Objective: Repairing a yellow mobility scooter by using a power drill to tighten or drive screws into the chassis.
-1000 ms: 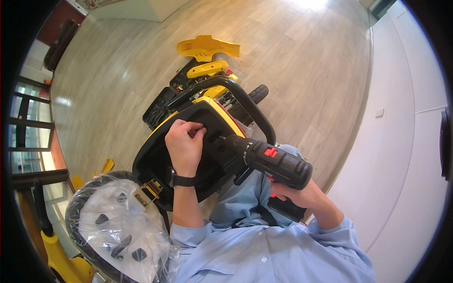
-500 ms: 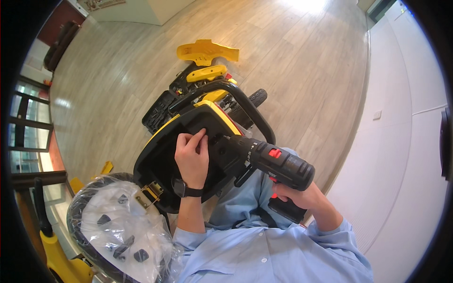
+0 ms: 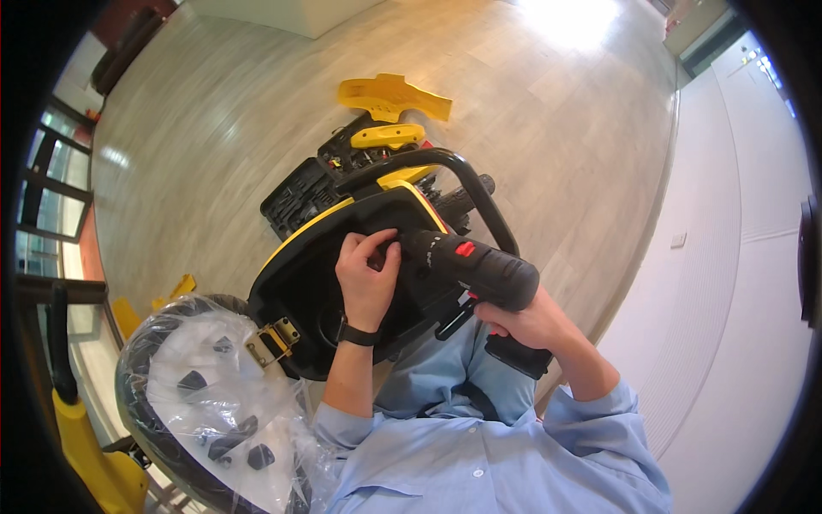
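Centrally, a cordless drill (image 3: pixel 475 267) is held over a black and yellow machine housing (image 3: pixel 325 274), which serves as the landmark for everything else. The drill's long axis is seen to run from lower right to upper left, with its nose pointed up-left at the top face of the housing and its rear end turned toward the person's chest. Its body is black and rounded, a small red switch is set on its upper side, and a black battery block (image 3: pixel 516 356) is fitted under the grip. The right hand (image 3: pixel 527 321) is closed around the grip, just right of the housing. The left hand (image 3: pixel 368 278) is laid on the housing at the drill's nose, its fingers curled and pinched together at the tip of the tool; whatever is pinched there is too small to be made out. A dark band is worn on the left wrist. A black tubular handle (image 3: pixel 467 184) is arched over the far side of the housing. Beyond the housing, a loose yellow cover (image 3: pixel 394 96) is lying on the wooden floor (image 3: pixel 214 128). Near the housing's lower left, a wheel wrapped in clear plastic (image 3: pixel 210 398) is seen.
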### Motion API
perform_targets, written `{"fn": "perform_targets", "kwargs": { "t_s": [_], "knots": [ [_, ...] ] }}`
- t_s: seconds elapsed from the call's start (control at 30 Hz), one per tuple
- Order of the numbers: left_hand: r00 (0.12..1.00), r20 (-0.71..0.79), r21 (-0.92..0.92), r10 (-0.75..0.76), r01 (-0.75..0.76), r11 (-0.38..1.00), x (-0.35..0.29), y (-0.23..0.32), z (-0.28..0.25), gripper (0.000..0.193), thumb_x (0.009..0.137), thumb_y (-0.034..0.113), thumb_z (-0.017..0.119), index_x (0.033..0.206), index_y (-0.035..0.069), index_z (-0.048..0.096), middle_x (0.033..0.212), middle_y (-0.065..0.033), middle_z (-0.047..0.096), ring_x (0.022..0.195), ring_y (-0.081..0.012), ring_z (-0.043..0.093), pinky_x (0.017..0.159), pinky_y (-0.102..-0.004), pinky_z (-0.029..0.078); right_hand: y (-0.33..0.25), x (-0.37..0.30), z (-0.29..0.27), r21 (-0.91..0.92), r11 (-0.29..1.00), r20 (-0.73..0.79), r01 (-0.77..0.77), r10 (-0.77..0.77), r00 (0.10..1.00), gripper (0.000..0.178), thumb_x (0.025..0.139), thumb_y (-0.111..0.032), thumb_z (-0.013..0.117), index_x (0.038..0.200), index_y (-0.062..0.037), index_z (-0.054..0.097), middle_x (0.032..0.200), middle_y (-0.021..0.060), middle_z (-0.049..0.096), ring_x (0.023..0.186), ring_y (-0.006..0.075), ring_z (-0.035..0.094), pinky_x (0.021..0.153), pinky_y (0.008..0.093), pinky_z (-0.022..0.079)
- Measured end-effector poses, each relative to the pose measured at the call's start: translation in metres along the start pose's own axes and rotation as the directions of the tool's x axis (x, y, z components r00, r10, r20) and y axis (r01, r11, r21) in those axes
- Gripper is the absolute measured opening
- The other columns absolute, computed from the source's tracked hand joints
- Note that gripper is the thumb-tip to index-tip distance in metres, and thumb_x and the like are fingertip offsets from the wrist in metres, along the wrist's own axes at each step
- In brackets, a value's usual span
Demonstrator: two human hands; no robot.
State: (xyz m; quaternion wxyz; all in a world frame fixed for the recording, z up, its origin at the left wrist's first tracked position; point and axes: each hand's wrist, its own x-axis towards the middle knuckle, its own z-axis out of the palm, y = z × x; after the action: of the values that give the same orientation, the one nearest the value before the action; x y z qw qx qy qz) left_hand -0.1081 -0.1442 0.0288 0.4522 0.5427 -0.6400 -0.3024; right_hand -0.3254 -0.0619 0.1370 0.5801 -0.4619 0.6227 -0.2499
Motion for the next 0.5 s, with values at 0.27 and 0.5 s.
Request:
{"fn": "perform_targets", "kwargs": {
  "t_s": [0.27,0.5],
  "knots": [
    [0.999,-0.033,-0.005,0.001,-0.001,1.000,0.000,0.002,0.001,0.020,0.081,0.005,0.076,0.101,0.008,0.078,0.080,-0.0057,0.052,0.063,-0.0144,0.054,0.057,-0.0288,0.046,-0.004,0.001,-0.001,0.064,0.992,0.013,-0.109,0.108,0.994,0.027,0.083,-0.006,0.071,0.109,-0.0022,0.062,0.071,0.0009,0.060,0.060,0.0088,0.057,0.056,0.0279,0.047],
    [1.000,-0.013,-0.030,0.028,-0.029,0.999,-0.003,-0.006,-0.001,0.029,0.082,0.006,0.076,0.109,0.006,0.068,0.081,-0.0067,0.053,0.063,-0.0162,0.055,0.058,-0.0296,0.048,-0.010,0.006,0.000,0.128,0.988,0.031,-0.091,0.088,0.996,0.025,0.085,-0.001,0.067,0.109,-0.0022,0.061,0.068,0.0000,0.058,0.058,0.0091,0.055,0.053,0.0277,0.045]
  ]
}}
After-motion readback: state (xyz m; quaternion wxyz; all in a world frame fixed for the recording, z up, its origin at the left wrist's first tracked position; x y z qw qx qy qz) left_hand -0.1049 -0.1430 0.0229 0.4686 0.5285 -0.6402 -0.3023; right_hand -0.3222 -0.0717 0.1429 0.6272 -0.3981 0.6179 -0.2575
